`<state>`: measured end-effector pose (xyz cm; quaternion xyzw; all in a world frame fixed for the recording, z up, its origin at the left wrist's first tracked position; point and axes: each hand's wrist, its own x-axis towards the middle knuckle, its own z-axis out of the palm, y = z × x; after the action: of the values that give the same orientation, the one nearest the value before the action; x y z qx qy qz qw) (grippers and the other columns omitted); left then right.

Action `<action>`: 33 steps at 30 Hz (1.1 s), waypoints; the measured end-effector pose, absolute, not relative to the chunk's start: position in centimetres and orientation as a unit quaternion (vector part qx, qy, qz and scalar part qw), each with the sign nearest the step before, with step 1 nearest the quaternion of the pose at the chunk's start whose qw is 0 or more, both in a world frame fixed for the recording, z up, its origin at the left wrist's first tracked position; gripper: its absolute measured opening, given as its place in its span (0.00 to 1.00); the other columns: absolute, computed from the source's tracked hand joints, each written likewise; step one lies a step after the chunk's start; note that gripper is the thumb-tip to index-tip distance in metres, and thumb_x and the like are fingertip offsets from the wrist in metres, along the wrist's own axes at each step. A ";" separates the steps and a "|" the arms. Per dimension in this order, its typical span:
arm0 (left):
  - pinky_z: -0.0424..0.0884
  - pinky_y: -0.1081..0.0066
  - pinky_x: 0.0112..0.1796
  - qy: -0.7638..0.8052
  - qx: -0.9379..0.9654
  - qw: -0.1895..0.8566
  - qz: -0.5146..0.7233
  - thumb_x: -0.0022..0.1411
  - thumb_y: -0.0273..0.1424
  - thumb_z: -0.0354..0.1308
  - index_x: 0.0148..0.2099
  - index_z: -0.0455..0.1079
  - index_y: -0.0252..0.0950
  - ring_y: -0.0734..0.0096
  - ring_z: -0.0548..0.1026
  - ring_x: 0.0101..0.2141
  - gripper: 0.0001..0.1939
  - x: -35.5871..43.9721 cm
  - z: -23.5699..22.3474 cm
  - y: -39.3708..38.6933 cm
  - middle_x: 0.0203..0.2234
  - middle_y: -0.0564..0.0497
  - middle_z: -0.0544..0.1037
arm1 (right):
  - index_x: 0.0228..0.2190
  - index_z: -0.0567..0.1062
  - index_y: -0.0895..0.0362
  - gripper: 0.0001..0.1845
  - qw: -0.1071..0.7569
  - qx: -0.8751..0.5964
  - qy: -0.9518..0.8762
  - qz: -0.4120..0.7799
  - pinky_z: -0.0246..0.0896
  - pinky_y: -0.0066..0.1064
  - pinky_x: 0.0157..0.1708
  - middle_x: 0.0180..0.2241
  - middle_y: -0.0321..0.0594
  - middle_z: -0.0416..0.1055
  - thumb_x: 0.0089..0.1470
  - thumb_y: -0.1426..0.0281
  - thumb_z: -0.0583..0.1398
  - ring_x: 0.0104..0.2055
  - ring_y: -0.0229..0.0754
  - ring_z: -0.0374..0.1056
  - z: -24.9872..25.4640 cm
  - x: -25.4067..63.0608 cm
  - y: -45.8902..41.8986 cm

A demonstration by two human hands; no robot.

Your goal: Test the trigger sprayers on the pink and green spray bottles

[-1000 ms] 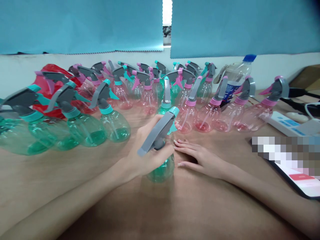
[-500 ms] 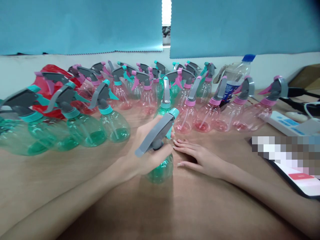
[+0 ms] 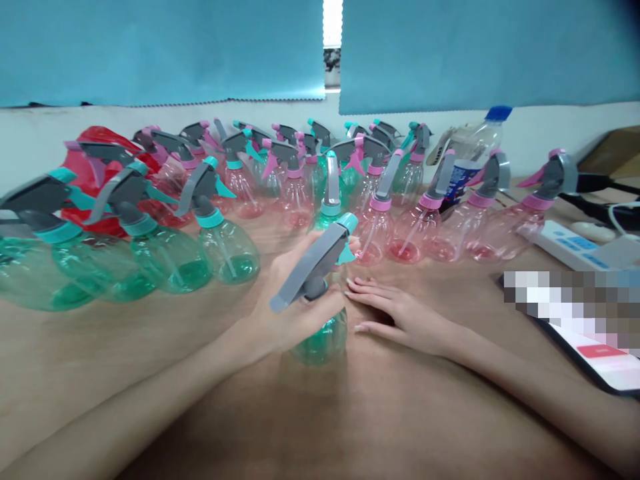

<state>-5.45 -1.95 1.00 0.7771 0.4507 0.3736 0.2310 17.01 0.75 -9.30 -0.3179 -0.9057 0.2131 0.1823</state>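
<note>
A green spray bottle (image 3: 320, 340) with a grey head and turquoise nozzle stands on the wooden table, its nozzle pointing away to the right. My left hand (image 3: 287, 303) is closed around its neck, just below the head; the collar is mostly hidden by the fingers. My right hand (image 3: 393, 307) lies palm down on the table just right of the bottle, fingers stretched out and holding nothing. Directly behind the held bottle is another green spray bottle (image 3: 331, 193), partly covered by it and by my left hand.
Green spray bottles (image 3: 227, 250) line the left; pink ones (image 3: 413, 230) run along the right. Several more crowd the back near a red plastic bag (image 3: 87, 167). At right are a clear drink bottle (image 3: 463, 163), a white-and-blue box (image 3: 570, 247) and a phone (image 3: 595, 340).
The fingertips of my left hand beyond the bottle's trigger have shifted slightly outward to the right. The bottle and my right hand stay in nearly the same place.
</note>
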 end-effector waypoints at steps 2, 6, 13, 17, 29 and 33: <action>0.60 0.73 0.22 0.439 0.778 0.253 0.372 0.54 0.26 0.52 0.44 0.61 0.40 0.74 0.61 0.21 0.13 -5.5 1.0 -2.0 0.26 0.57 0.69 | 0.62 0.61 0.52 0.32 0.186 -0.317 -0.906 0.211 0.51 0.51 0.63 0.63 0.45 0.59 0.61 0.55 0.56 0.66 0.51 0.54 -9.3 17.0 0.8; 0.60 0.74 0.23 0.435 0.781 0.257 0.368 0.56 0.24 0.53 0.45 0.62 0.41 0.76 0.62 0.22 0.14 -5.7 0.7 -2.0 0.27 0.57 0.68 | 0.62 0.61 0.54 0.32 0.176 -0.315 -0.909 0.208 0.51 0.50 0.64 0.63 0.46 0.59 0.61 0.55 0.56 0.66 0.50 0.54 -9.3 17.0 0.9; 0.61 0.75 0.23 0.427 0.783 0.243 0.382 0.56 0.26 0.54 0.46 0.64 0.40 0.77 0.64 0.22 0.14 -5.7 0.5 -1.8 0.26 0.58 0.67 | 0.62 0.61 0.57 0.34 0.169 -0.316 -0.911 0.204 0.50 0.49 0.64 0.63 0.47 0.58 0.61 0.54 0.55 0.66 0.50 0.53 -9.3 17.0 0.9; 0.62 0.75 0.23 0.424 0.780 0.247 0.387 0.55 0.25 0.54 0.45 0.64 0.40 0.76 0.64 0.22 0.14 -5.6 0.6 -1.7 0.26 0.58 0.66 | 0.63 0.60 0.53 0.33 0.183 -0.313 -0.908 0.212 0.51 0.50 0.64 0.63 0.45 0.59 0.61 0.55 0.56 0.66 0.50 0.54 -9.3 17.0 0.9; 0.64 0.75 0.23 0.430 0.780 0.232 0.391 0.55 0.26 0.53 0.40 0.64 0.39 0.77 0.65 0.22 0.09 -5.5 0.7 -1.8 0.26 0.57 0.68 | 0.63 0.60 0.51 0.32 0.191 -0.308 -0.906 0.218 0.51 0.50 0.64 0.63 0.44 0.60 0.60 0.56 0.57 0.65 0.51 0.55 -9.3 17.0 0.9; 0.63 0.74 0.23 0.429 0.780 0.229 0.394 0.54 0.25 0.53 0.39 0.63 0.40 0.77 0.64 0.21 0.09 -5.4 0.7 -1.8 0.26 0.57 0.67 | 0.63 0.60 0.53 0.33 0.181 -0.312 -0.908 0.211 0.51 0.50 0.64 0.63 0.45 0.59 0.61 0.55 0.56 0.66 0.51 0.54 -9.2 17.0 0.9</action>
<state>-5.42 -1.81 0.65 0.7798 0.4294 0.3939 0.2287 17.02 0.86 -9.23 -0.3121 -0.9084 0.2112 0.1811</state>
